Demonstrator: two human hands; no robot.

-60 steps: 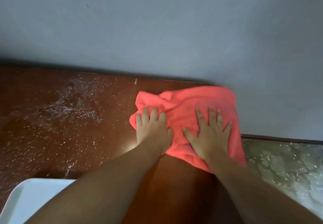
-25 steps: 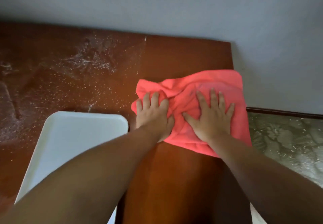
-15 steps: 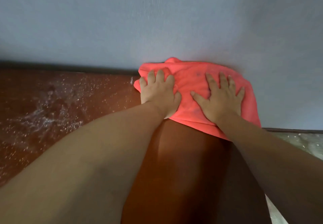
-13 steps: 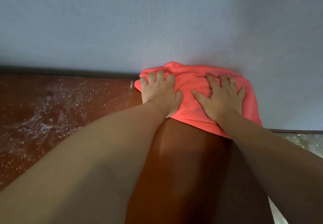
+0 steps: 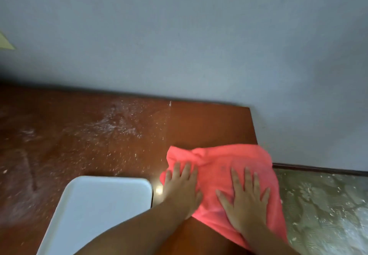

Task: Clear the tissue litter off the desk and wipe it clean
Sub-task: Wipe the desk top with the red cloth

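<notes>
A coral-pink cloth (image 5: 223, 161) lies spread on the right end of the reddish-brown wooden desk (image 5: 209, 123). My left hand (image 5: 182, 185) presses flat on the cloth's left part, fingers spread. My right hand (image 5: 246, 199) presses flat on its right part, fingers spread too. White tissue crumbs and dust (image 5: 111, 125) cover the desk's left and middle. The strip of desk beyond the cloth looks free of crumbs.
A white tray (image 5: 95, 205) lies on the desk at the near left, beside my left forearm. A grey wall (image 5: 199, 45) rises behind the desk. Off the desk's right edge is a patterned floor (image 5: 322, 205) with white specks.
Both hands have dragged the cloth back from the wall edge toward me along the desk's right end. The view has tilted down, and the tray shows again.
</notes>
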